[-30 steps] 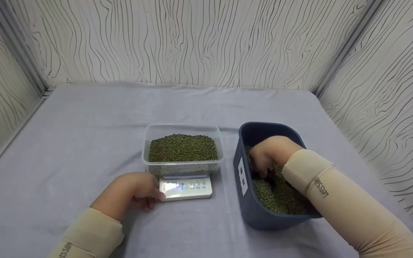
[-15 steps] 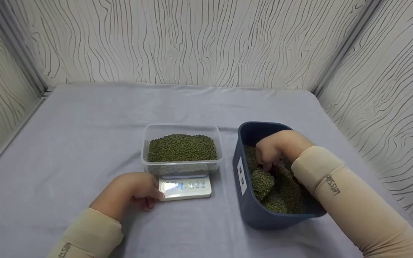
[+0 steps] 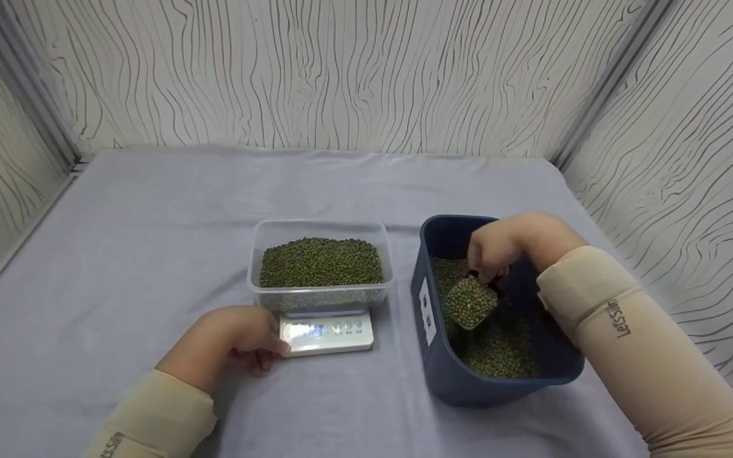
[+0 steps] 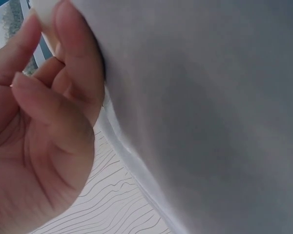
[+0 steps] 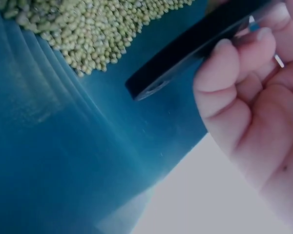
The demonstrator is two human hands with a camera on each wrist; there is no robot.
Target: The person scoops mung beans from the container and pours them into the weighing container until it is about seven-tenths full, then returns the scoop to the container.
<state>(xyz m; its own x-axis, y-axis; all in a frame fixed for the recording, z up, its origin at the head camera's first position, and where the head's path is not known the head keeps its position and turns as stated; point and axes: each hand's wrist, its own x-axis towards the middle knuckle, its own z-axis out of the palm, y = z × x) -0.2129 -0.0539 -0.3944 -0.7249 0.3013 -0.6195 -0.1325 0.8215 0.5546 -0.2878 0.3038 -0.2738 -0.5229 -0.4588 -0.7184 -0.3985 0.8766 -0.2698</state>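
Observation:
In the head view my left hand (image 3: 242, 331) pinches the left front corner of a white kitchen scale (image 3: 331, 343) with a lit display; the left wrist view shows the thumb and fingers of that hand (image 4: 49, 117) at the scale's edge. A clear plastic container (image 3: 321, 291) of green mung beans (image 3: 322, 262) sits on the scale. Inside the dark blue bin (image 3: 462, 385), my right hand (image 3: 499, 245) grips a scoop by its black handle (image 5: 185, 48). Beans fill the scoop's bowl (image 3: 470, 305), which hangs above the beans in the bin.
Pale lavender cloth (image 3: 169, 210) covers the table. Patterned white panels (image 3: 315, 76) stand at the back and on both sides. A white label (image 3: 427, 312) is on the bin's left wall. More beans (image 3: 503, 356) lie at the bin's bottom.
My right hand has risen out of the beans and shifted slightly right and back, with the scoop now heaped with beans. My left hand keeps its place at the scale.

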